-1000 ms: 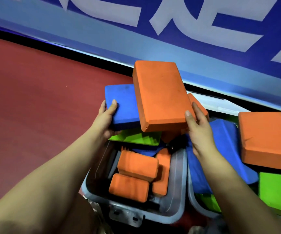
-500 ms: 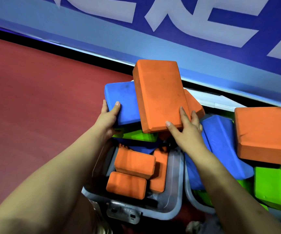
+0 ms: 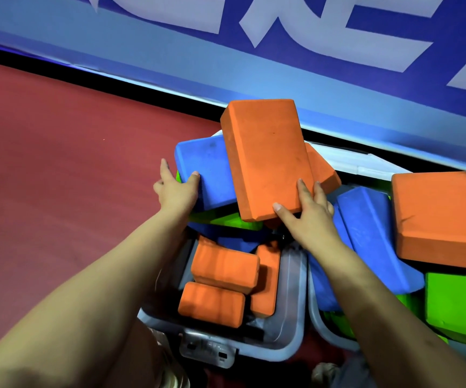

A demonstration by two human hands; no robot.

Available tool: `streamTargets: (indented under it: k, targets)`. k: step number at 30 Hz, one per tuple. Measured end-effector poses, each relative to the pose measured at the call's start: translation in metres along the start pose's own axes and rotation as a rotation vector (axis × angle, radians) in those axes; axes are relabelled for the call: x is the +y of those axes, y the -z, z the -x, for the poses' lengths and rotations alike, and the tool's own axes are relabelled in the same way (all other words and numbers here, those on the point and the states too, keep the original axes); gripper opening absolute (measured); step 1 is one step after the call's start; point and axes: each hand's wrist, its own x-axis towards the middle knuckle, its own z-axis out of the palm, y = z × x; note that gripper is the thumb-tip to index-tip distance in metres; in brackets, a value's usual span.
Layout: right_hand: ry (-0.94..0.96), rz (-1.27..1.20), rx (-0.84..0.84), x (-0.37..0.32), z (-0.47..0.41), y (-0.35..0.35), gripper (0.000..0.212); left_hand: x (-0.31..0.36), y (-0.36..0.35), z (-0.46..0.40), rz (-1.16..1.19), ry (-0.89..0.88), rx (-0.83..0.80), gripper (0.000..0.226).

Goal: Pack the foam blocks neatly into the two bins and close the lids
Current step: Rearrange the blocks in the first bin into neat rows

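A large orange foam block (image 3: 265, 158) lies on top of a loose heap over the left grey bin (image 3: 288, 340). My right hand (image 3: 307, 217) grips its near right corner, thumb on the near edge and fingers on the top face. My left hand (image 3: 177, 189) holds the left end of a blue block (image 3: 206, 175) lying under it. Below are a green block (image 3: 226, 221) and several smaller orange blocks (image 3: 223, 264) inside the bin. The right bin (image 3: 330, 331) holds blue (image 3: 372, 233), orange (image 3: 444, 217) and green (image 3: 461, 306) blocks piled above its rim.
A blue banner wall (image 3: 282, 65) with white lettering runs close behind the bins. A white lid (image 3: 366, 166) lies behind the heap. Red floor (image 3: 58, 177) stretches to the left. The left bin's front latch (image 3: 206, 351) faces me.
My right hand slid from the orange block's right side to its near corner, fingers now on top. My left hand shifted a little along the blue block's end.
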Motion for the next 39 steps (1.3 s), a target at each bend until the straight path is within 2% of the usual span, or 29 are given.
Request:
streamTargets:
  k: [2, 4, 7, 9, 10, 12, 19, 23, 29, 37, 39]
  targets:
    - [0.002, 0.018, -0.001, 0.000, 0.000, -0.001, 0.085, 0.008, 0.002, 0.011, -0.078, -0.262, 0.069, 0.074]
    - [0.006, 0.022, 0.001, 0.000, 0.001, -0.002, 0.086, 0.017, 0.000, 0.024, -0.178, -0.509, 0.039, 0.069]
    - [0.011, 0.022, 0.009, -0.001, 0.001, -0.003, 0.086, 0.025, -0.012, 0.042, -0.380, -0.838, -0.112, 0.066]
    - [0.010, 0.029, 0.011, 0.000, 0.002, -0.003, 0.086, 0.020, -0.019, 0.049, -0.459, -0.937, -0.311, 0.064]
    - [0.006, 0.031, 0.010, 0.000, 0.002, -0.004, 0.087, 0.016, -0.022, 0.049, -0.490, -0.940, -0.405, 0.066]
    - [-0.002, 0.025, 0.009, 0.001, 0.001, -0.004, 0.087, 0.009, -0.024, 0.045, -0.575, -0.949, -0.474, 0.072]
    - [-0.008, -0.062, 0.029, -0.001, 0.007, 0.000, 0.086, 0.015, -0.024, 0.040, -0.664, -0.891, -0.478, 0.080]
    - [-0.008, -0.137, 0.037, 0.001, 0.017, 0.000, 0.087, 0.020, -0.032, 0.043, -0.656, -0.801, -0.475, 0.071]
    - [-0.048, -0.086, -0.032, 0.013, 0.026, -0.009, 0.091, 0.026, -0.034, 0.047, -0.711, -0.712, -0.525, 0.068]
    - [-0.057, -0.247, 0.094, 0.019, 0.049, -0.048, 0.107, 0.028, -0.023, 0.049, -0.831, -0.628, -0.564, 0.066]
    - [-0.096, -0.203, -0.006, 0.029, 0.054, -0.067, 0.106, 0.028, -0.019, 0.050, -0.845, -0.623, -0.568, 0.066]
